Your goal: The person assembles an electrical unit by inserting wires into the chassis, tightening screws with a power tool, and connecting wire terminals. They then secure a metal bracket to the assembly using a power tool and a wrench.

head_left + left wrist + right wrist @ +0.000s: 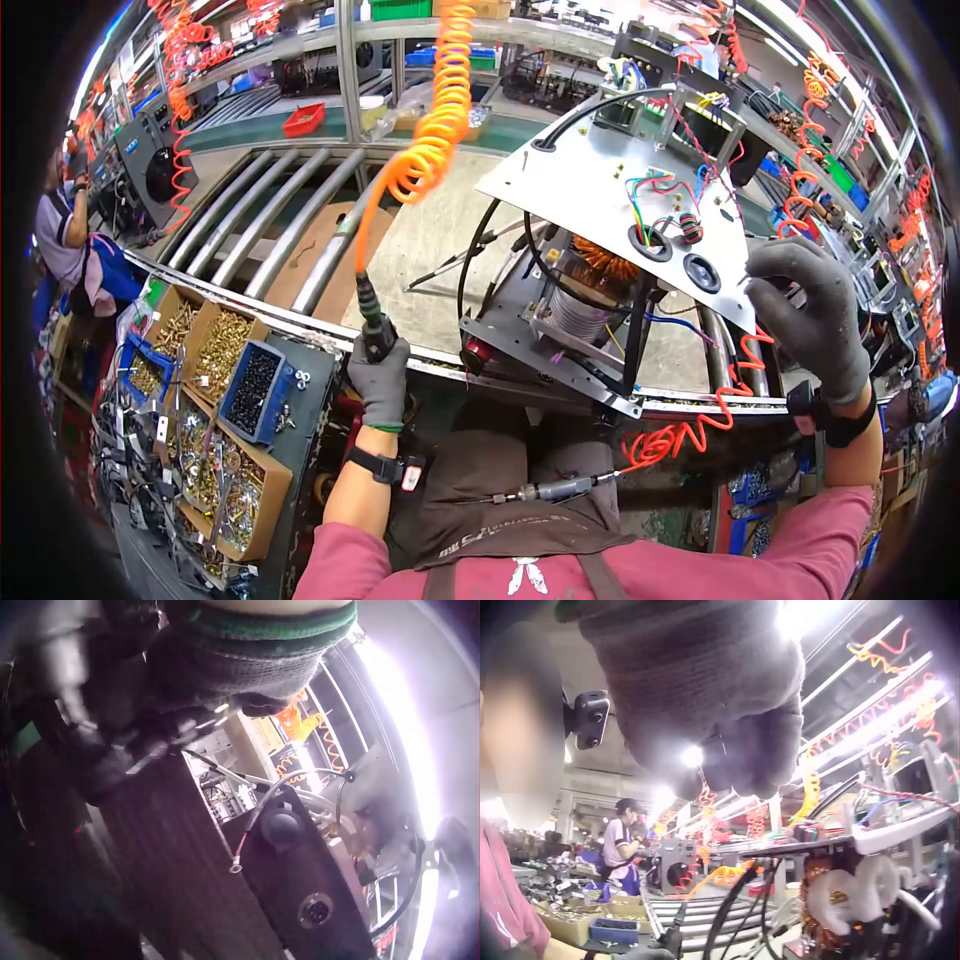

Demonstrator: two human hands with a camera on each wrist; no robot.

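My gloved left hand (380, 380) grips a dark-handled air tool (372, 325) at the end of an orange coiled hose (440, 110); its tip is hidden. My gloved right hand (815, 310) is raised beside the right edge of a white metal panel (590, 190), fingers loosely bent, with nothing seen between them and the thumb. The panel lies tilted over an open machine unit with a copper-wound coil (605, 262) and a dark metal base plate (540, 355). Colored wires (650, 205) come up through a panel hole. The left wrist view shows a loose ring terminal (235, 864) near a dark panel.
Steel rollers (255, 225) run to the left of the unit. Cardboard boxes of screws (222, 345) and a blue bin (250, 390) stand at the left. Across my lap lies another air tool (560, 488) on a red coiled hose (670, 440). Another person (75, 230) stands far left.
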